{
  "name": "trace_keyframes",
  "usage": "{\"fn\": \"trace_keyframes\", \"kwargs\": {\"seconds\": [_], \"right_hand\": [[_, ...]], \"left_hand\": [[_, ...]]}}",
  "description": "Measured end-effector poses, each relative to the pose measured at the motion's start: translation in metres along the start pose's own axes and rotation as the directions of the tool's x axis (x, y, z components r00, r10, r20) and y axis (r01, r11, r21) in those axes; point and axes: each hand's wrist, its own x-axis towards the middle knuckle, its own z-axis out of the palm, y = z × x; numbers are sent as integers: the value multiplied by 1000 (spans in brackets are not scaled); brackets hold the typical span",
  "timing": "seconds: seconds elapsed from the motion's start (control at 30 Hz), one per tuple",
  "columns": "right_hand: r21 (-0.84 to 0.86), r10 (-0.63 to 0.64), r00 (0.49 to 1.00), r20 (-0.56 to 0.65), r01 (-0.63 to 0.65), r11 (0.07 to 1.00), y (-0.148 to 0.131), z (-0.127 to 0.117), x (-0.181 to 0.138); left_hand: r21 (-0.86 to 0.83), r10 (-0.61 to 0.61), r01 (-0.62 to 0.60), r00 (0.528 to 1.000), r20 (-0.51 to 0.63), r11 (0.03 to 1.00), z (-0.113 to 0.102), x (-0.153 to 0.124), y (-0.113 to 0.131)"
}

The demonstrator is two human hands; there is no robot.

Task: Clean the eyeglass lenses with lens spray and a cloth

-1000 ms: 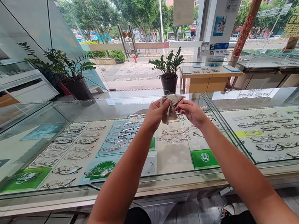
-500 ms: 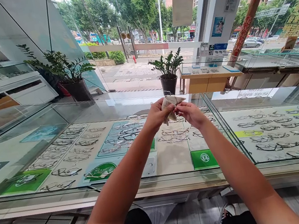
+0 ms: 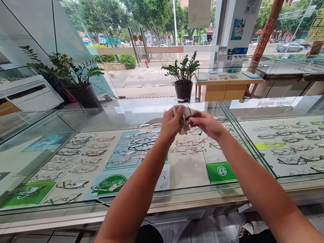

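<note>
The fingers of the left hand (image 3: 171,124) clasp a beige, soft fabric cloth (image 3: 182,128), bunched against a pair of thin, dark-rimmed eyeglasses (image 3: 190,111). At four o'clock of the cloth, the right hand (image 3: 209,124) pinches the eyeglasses; which part is too small to tell. Both are above a glass-topped display desk (image 3: 176,204). The step in hand appears to be wiping a lens; the next move seems to call for a light, steady hold while the cloth is worked. Under the glass, a green rectangular box (image 3: 222,172) lies at five o'clock from the hands.
</note>
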Motion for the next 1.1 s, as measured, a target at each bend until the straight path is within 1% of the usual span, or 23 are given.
{"fn": "trace_keyframes", "kwargs": {"seconds": [0.2,0.33,0.53,0.7,0.8,0.93,1.1], "right_hand": [[-43,0,999,34,1,999,0,3,-1],[-13,4,1000,28,-3,1000,-2,6,-2],[52,8,1000,7,-8,999,-2,5,-2],[73,22,999,-28,-20,997,-1,2,-1],[107,29,999,-30,-26,994,0,1,0],[151,43,998,-39,-36,988,2,4,0],[135,39,999,-10,-37,990,6,8,-1]], "left_hand": [[-12,-62,62,998,-28,998,0,-2,2],[-37,-66,67,998,25,997,-2,-1,4],[-83,-59,64,997,57,994,-6,1,6],[-117,-89,106,985,147,987,-10,1,6],[-140,-95,119,982,164,983,-10,0,5],[-127,-74,92,988,136,988,-5,-2,5],[-64,-40,41,999,30,997,5,-5,5]]}}
